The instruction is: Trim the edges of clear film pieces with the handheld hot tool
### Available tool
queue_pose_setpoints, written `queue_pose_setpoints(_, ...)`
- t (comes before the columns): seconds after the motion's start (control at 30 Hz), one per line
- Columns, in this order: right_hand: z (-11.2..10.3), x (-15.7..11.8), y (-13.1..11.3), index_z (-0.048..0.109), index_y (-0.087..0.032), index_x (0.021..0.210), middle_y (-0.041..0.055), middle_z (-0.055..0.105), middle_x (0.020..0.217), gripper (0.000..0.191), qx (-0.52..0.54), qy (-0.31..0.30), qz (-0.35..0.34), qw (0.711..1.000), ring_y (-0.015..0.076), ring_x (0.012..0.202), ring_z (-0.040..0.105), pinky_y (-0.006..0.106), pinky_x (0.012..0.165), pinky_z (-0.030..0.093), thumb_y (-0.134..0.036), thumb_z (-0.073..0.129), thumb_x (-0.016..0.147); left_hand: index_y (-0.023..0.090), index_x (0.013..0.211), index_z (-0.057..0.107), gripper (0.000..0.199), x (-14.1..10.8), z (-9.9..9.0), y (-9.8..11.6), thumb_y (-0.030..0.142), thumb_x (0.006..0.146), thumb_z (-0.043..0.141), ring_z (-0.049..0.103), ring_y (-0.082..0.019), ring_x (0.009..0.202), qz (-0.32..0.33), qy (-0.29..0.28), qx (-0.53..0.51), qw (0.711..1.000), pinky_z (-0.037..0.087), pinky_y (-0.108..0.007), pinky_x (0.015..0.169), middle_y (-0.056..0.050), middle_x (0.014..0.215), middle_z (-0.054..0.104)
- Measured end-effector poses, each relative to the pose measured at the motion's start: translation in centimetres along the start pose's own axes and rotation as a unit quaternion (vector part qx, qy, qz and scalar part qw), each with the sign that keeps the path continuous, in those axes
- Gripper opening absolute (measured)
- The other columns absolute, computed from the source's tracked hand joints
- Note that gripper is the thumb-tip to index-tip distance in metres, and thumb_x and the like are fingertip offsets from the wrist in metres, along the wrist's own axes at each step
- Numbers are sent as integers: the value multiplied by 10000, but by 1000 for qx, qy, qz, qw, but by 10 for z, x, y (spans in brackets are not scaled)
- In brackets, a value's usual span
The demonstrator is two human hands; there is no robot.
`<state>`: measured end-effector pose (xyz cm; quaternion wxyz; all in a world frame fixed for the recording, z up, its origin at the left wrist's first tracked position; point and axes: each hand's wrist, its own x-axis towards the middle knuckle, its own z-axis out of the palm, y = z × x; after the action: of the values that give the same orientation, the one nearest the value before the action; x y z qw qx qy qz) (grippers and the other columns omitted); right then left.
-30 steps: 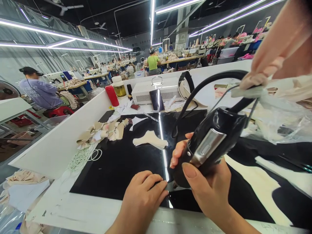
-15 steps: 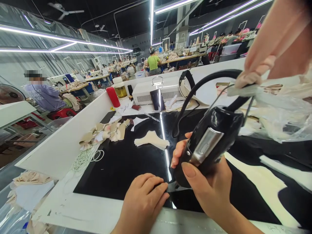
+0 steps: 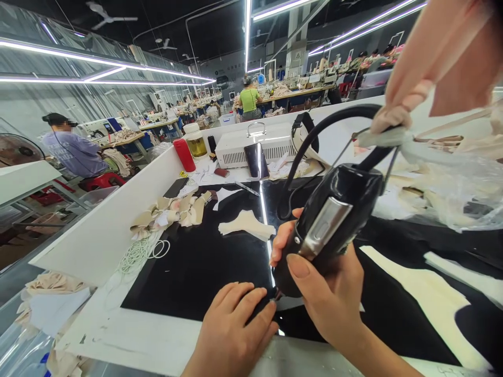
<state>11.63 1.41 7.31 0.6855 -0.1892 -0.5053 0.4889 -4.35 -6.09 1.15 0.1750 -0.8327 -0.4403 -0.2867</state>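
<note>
My right hand (image 3: 334, 293) grips a black corded electric cutter (image 3: 332, 214) with a silver switch plate, its thumb across the front. The cutter tilts, its lower end down at the glossy black material (image 3: 184, 272) on the table. My hand and the tool's body hide most of that lower end. Flat on the black material, with fingers stretched and slightly spread, my left hand (image 3: 238, 324) lies just left of the cutter's foot, fingertips close to it. A pink cloth strip (image 3: 416, 94) is knotted around the cable above the cutter.
Cream cut pieces lie beyond my left hand (image 3: 247, 224) and at right (image 3: 424, 293). Pale green cord (image 3: 137, 256) and beige scraps (image 3: 168, 212) sit at left. Behind stand a white vented box (image 3: 236, 149), phone (image 3: 257, 159) and red bottle (image 3: 184, 155). Clear plastic (image 3: 463, 183) lies right.
The cutter and my right hand have shifted slightly left and down, nearer my left hand. The fingers of my left hand have spread a little and the hand has edged right.
</note>
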Motion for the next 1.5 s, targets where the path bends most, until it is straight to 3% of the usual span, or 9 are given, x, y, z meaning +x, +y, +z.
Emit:
queue_pose_setpoints(0.47,-1,4,-5,707,-322,1141,-54,763,888,303,3,-4,-6,1000,121,697,722,219,661,649,-188,837,902,255,1139,810,282,3,-1,5,335,1147,540,806,-220,1035,-2,1,4,1000,671,-366,959,-8,1139,845)
queue_pose_setpoints(0.67,-3,3,-2,716,-316,1119,-40,760,904,252,19,2,7,1000,125,720,724,219,673,653,-313,878,926,251,1134,810,287,5,-4,5,321,1147,533,806,-228,1013,8,1,0,1000,693,-382,892,-8,1138,845)
queue_pose_setpoints(0.83,-7,1,0,708,-331,1187,-22,761,957,266,24,-35,15,999,139,769,734,244,691,660,-345,854,966,245,1116,814,278,6,-2,5,314,1139,546,802,-236,1023,2,3,-4,1000,696,-386,892,-20,1149,843)
queue_pose_setpoints(0.97,-4,1,-3,707,-310,1174,-20,744,907,312,23,-6,18,1000,143,719,723,259,675,658,-411,879,934,244,1116,815,272,6,-3,6,312,1136,552,802,-241,1027,1,-6,-8,1000,701,-392,886,-26,1145,843)
queue_pose_setpoints(1.17,-2,2,-3,691,-304,1125,-14,737,888,200,-16,-4,10,1000,152,664,692,281,610,639,-339,814,971,240,1104,811,286,10,-4,8,307,1144,536,800,-238,1006,2,4,-10,1000,712,-393,857,-12,1140,845)
queue_pose_setpoints(1.5,-6,1,2,669,-303,1175,-13,735,922,269,2,-11,7,1000,148,676,682,286,612,633,-372,835,976,231,1124,804,304,-2,-3,-2,319,1155,514,795,-256,1052,-1,-5,-15,1000,716,-419,864,-36,1165,838)
